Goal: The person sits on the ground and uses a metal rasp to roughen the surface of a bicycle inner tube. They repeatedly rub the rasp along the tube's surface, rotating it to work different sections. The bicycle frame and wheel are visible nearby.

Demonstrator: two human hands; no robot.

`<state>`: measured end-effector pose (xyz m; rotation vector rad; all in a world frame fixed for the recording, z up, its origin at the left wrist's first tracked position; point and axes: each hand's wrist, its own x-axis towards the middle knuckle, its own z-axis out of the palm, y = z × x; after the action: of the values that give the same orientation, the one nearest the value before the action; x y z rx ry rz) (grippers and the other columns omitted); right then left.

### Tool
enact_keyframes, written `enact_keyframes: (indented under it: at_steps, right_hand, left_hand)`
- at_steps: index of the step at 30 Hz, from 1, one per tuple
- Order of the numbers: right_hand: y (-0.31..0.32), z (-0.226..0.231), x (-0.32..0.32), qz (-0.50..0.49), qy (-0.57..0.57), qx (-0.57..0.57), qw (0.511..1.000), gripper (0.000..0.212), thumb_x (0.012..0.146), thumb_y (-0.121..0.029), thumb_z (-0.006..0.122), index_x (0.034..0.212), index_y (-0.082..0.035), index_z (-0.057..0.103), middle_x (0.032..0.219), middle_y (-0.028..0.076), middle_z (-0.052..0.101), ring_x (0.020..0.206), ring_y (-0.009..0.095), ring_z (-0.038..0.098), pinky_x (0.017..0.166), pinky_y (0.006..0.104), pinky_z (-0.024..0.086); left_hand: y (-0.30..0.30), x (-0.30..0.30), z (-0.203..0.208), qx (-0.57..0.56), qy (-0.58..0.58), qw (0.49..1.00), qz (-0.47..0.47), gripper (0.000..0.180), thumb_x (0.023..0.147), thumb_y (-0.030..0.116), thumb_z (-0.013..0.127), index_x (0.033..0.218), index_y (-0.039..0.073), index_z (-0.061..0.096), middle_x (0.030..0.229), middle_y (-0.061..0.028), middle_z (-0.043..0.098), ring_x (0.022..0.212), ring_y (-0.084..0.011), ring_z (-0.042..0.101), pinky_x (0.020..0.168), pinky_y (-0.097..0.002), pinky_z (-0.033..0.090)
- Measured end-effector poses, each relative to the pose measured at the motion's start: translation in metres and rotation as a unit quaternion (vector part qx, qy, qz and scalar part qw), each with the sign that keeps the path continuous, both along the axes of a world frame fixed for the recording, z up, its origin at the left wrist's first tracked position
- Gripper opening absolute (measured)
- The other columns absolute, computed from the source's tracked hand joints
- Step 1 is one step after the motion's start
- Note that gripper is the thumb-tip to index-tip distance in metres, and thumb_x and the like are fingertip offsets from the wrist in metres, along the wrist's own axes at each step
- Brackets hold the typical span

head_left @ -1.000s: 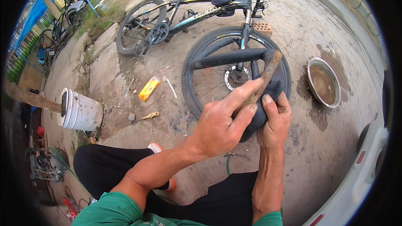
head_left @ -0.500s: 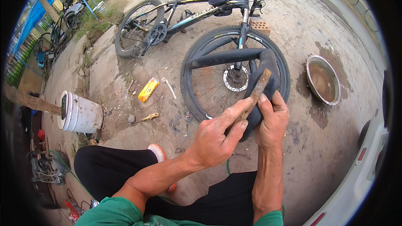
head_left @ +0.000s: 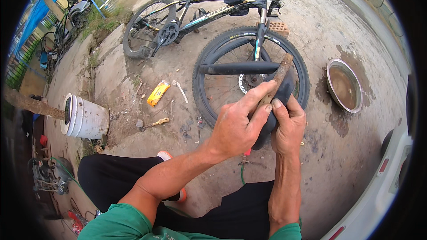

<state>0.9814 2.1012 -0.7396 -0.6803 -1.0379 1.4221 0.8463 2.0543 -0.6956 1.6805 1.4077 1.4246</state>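
Note:
My left hand (head_left: 242, 122) grips a flat, brown, rough-faced rasp (head_left: 281, 72), its far end pointing up and away. The rasp lies against the black inner tube (head_left: 235, 68), at a bend of it. On the right, my right hand (head_left: 288, 124) is closed round the tube with the thumb on top, close to my left fingertips. Behind the tube is the front wheel (head_left: 206, 91) of a bicycle, with part of the tube showing inside its rim. My hands and the rasp hide some of the tube.
The bicycle (head_left: 209, 18) leans on the concrete beyond my hands, near a perforated brick (head_left: 279, 27). A metal basin of water (head_left: 344, 84) stands right. Leftward lie a yellow packet (head_left: 159, 93), a wooden-handled tool (head_left: 155, 123) and a white bucket (head_left: 89, 118). A vehicle (head_left: 378, 186) edges in lower right.
My left hand has pushed the rasp up and away along the tube, and its tip sits further to the upper right. My right hand keeps its hold on the tube, barely moved.

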Motion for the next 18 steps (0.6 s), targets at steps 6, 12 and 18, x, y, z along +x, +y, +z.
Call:
enact_keyframes:
  at_steps: [6, 12, 18]
  right_hand:
    - [0.0, 0.006, 0.006, -0.007, 0.027, -0.018, 0.999, 0.024, 0.103, -0.006, 0.065, 0.123, 0.006, 0.07, 0.107, 0.003, 0.071, 0.094, 0.007, 0.061, 0.084, 0.0243, 0.052]
    - [0.006, -0.008, 0.005, -0.002, -0.035, 0.027, 0.999, 0.023, 0.103, -0.005, 0.065, 0.122, 0.006, 0.07, 0.106, 0.004, 0.072, 0.091, 0.007, 0.064, 0.079, 0.0242, 0.054]
    - [0.002, 0.006, 0.004, -0.017, 0.029, -0.013, 0.999, 0.023, 0.103, -0.005, 0.065, 0.121, 0.007, 0.07, 0.105, 0.005, 0.073, 0.089, 0.008, 0.064, 0.079, 0.0241, 0.054]
  left_hand:
    - [-0.018, -0.001, 0.006, 0.0, 0.01, 1.0, -0.002, 0.047, 0.099, 0.005, 0.063, 0.146, 0.002, 0.057, 0.121, -0.0229, 0.074, 0.103, -0.029, 0.077, 0.084, -0.0369, 0.059]
    - [0.001, -0.002, 0.001, -0.037, -0.026, 0.999, -0.008, 0.045, 0.099, 0.005, 0.063, 0.144, 0.001, 0.058, 0.125, -0.0237, 0.073, 0.103, -0.0277, 0.077, 0.086, -0.0357, 0.059]
    - [-0.015, -0.007, 0.003, -0.008, -0.035, 0.999, -0.032, 0.047, 0.099, 0.005, 0.064, 0.145, 0.002, 0.057, 0.126, -0.0235, 0.072, 0.104, -0.0224, 0.076, 0.085, -0.0343, 0.058]
